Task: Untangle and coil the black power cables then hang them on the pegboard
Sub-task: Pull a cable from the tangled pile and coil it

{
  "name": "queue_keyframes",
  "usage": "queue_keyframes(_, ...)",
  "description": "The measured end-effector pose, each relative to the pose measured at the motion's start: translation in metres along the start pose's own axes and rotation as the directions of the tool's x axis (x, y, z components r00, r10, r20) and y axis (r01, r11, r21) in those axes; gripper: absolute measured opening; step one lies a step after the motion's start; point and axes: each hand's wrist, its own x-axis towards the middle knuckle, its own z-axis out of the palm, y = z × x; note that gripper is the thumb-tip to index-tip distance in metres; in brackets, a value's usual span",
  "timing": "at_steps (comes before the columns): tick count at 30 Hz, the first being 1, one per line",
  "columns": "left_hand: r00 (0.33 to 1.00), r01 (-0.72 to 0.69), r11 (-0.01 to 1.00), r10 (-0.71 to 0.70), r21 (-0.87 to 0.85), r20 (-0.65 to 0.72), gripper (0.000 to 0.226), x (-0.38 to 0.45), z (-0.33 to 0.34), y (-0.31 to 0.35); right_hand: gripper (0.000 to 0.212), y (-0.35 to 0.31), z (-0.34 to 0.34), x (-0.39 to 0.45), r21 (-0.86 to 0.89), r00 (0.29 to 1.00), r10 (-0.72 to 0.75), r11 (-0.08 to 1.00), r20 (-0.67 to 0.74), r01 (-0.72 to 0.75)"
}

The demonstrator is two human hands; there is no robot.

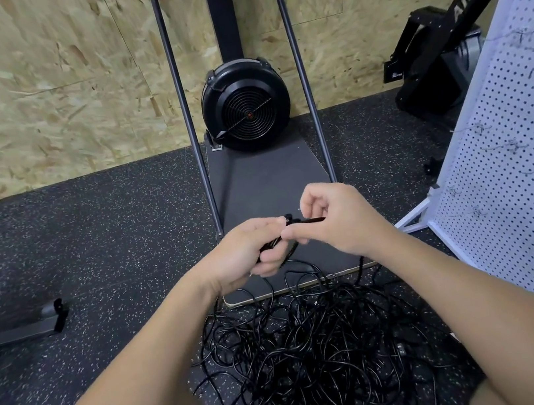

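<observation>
Above the cable tangle (pixel 315 351), left hand (pixel 248 250) and right hand (pixel 333 216) pinch one cable end (pixel 310 220); draw it out slowly, easing off snags.

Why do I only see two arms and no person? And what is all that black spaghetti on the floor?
The camera sits on the person's head and looks down, so you only see their arms. The black spaghetti is a tangled pile of power cables lying on the speckled floor. The left hand and right hand both hold one cable end pulled up from the pile. The white board with holes on the right is a pegboard. The round black thing ahead is part of an exercise machine.
</observation>
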Motion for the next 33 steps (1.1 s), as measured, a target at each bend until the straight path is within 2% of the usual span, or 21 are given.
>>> queue_keyframes(4,0.996,0.055,0.987,-0.043,-0.149,0.082,0.038,-0.007,-0.006,-0.001,0.039,0.007,-0.01,0.01,0.192,0.993,0.074,0.977,0.089,-0.089)
queue_keyframes(9,0.998,0.025,0.924,-0.003,-0.381,0.056,0.036,-0.009,-0.017,-0.002,0.022,0.018,-0.014,0.012,0.324,0.984,0.081,0.937,0.156,-0.129)
queue_keyframes(13,0.998,-0.062,0.778,0.068,-0.625,-0.015,0.036,-0.01,-0.033,-0.002,0.024,0.037,-0.021,0.013,0.344,0.956,0.167,0.907,0.24,-0.244)
queue_keyframes(17,0.987,-0.155,0.608,0.122,-0.779,-0.101,0.033,-0.007,-0.046,-0.008,0.007,0.055,-0.022,0.011,0.469,0.954,0.216,0.834,0.207,-0.291)
queue_keyframes(20,0.976,-0.215,0.522,0.128,-0.826,-0.173,0.03,-0.002,-0.049,-0.013,0.012,0.057,-0.006,0.009,0.459,0.945,0.279,0.827,0.169,-0.326)
queue_keyframes(23,0.955,-0.295,0.463,0.131,-0.836,-0.264,0.033,0.001,-0.05,-0.013,0.021,0.054,0.018,0.005,0.326,0.935,0.311,0.877,0.173,-0.352)
queue_keyframes(27,0.913,-0.399,0.398,0.093,-0.826,-0.397,0.034,0.002,-0.056,-0.011,0.03,0.059,0.043,0.001,0.239,0.883,0.414,0.855,0.221,-0.461)
queue_keyframes(30,0.865,-0.462,0.443,0.033,-0.768,-0.501,0.029,0.002,-0.061,-0.009,0.022,0.059,0.051,0.002,0.364,0.887,0.429,0.809,0.171,-0.462)
queue_keyframes(31,0.851,-0.472,0.469,0.022,-0.746,-0.525,0.025,0.001,-0.062,-0.008,0.022,0.056,0.049,0.003,0.336,0.901,0.418,0.836,0.121,-0.433)
queue_keyframes(33,0.826,-0.49,0.518,0.02,-0.701,-0.563,0.019,0.0,-0.06,-0.005,0.026,0.046,0.043,0.004,0.134,0.941,0.333,0.932,0.058,-0.338)
